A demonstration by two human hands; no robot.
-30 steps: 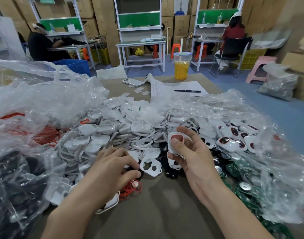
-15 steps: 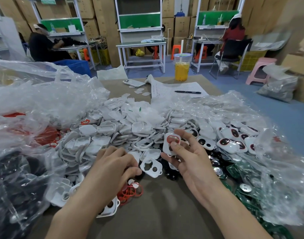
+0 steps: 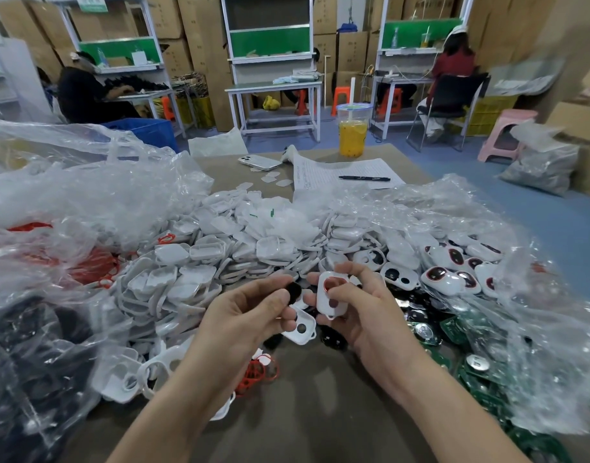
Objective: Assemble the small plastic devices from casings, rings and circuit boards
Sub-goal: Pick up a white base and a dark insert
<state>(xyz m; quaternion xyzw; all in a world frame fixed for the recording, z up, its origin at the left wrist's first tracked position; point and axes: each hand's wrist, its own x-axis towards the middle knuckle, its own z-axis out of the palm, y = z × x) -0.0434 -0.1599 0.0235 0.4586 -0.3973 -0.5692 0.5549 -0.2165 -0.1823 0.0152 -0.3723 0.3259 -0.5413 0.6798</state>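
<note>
My right hand (image 3: 364, 309) grips a white casing (image 3: 332, 297) with a red ring set in its upper hole. My left hand (image 3: 250, 315) pinches a small black round part (image 3: 292, 291) right beside that casing. Below the hands another white casing (image 3: 300, 325) with two holes lies on the table. A small heap of red rings (image 3: 260, 374) sits under my left wrist. Green circuit boards (image 3: 454, 329) lie at the right under clear plastic. A big pile of white casings (image 3: 203, 262) fills the middle.
Clear plastic bags (image 3: 69, 202) crowd the left and right sides. Assembled white devices (image 3: 450, 279) with dark windows lie at the right. Further back stand a phone (image 3: 258, 162), a paper sheet with a pen (image 3: 364, 178), and a cup of yellow drink (image 3: 353, 135). Brown table surface (image 3: 303, 412) shows near me.
My left hand rose from the table near the red rings, now pinching a black part. My right hand brought the casing down and left to meet it.
</note>
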